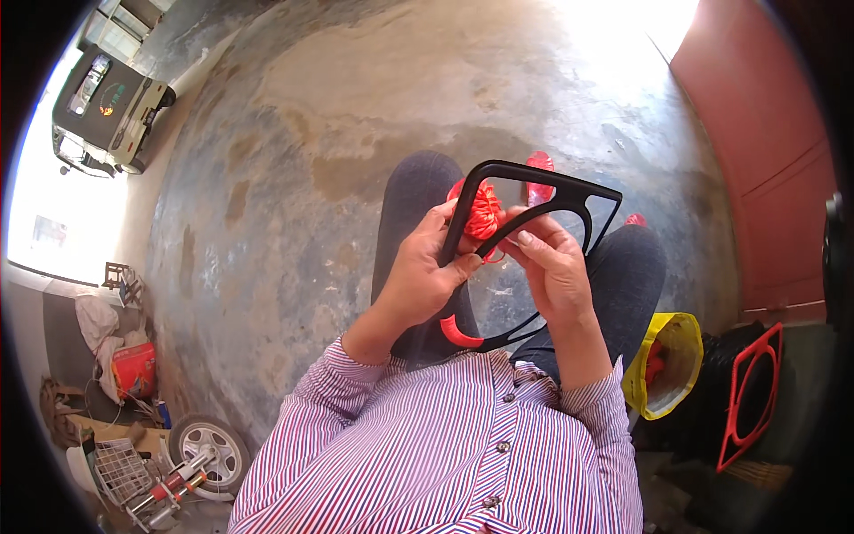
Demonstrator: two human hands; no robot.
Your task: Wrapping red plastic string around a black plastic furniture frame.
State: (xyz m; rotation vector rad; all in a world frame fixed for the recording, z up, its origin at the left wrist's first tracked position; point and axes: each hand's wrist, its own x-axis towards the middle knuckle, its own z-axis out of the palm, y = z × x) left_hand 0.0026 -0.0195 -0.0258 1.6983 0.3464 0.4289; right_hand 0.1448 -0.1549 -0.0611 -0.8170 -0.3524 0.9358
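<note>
A black frame (539,171) with an inner oval ring lies tilted above my lap. My left hand (418,271) is closed round its left bar, thumb in front. Beside those fingers, inside the frame, sits a bundle of bright red cord (483,214). A thin loop of the cord hangs below the bundle near the ring. My right hand (556,267) reaches through to the ring, thumb and fingers pinched on what looks like a strand of the cord. The fingertips are partly hidden. A red wrapping (461,333) covers the frame's lower left corner.
To my right stand a yellow bag (664,365) with red material inside and a red frame (735,400) of similar shape. A spoked wheel (210,454) and a red bucket (134,369) are at lower left. A three-wheeled vehicle (107,107) stands far left, a red door (756,151) right.
</note>
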